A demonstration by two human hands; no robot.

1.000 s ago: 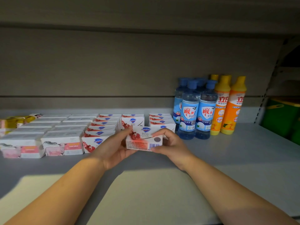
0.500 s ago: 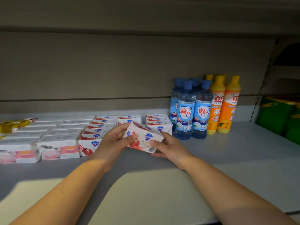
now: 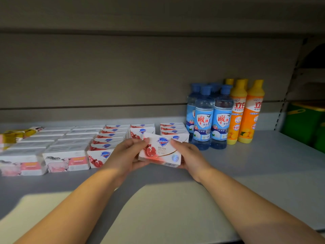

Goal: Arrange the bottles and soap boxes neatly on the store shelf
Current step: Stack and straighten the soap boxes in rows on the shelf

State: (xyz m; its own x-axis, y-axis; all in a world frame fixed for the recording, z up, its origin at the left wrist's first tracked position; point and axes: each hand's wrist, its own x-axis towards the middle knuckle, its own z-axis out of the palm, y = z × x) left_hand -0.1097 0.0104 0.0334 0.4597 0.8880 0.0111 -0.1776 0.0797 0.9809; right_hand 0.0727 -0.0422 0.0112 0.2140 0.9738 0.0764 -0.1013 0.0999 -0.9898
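The shelf (image 3: pixel 263 173) is wide and bare at the front and on the right, so the arms have much free room. Its front edge runs under the forearms, and a box set too far forward could, I think, slide off.

The blue bottles (image 3: pixel 211 120) stand upright in a tight group just right of the box rows, with the orange bottles (image 3: pixel 246 111) just beside them. They are tall and narrow, so a push from the right wrist could tip one over, and the others with it.

The rows of soap boxes (image 3: pixel 112 136) lie close together. One short row (image 3: pixel 142 132) has free space in front, which seems to be the place for the held soap box (image 3: pixel 161 150). This box is tilted low over the shelf, face to the camera. The left hand (image 3: pixel 124 155) and right hand (image 3: pixel 190 155) each grip one end, with the fingers curled round it. If it goes down tilted, it may push the rows beside it out of line.
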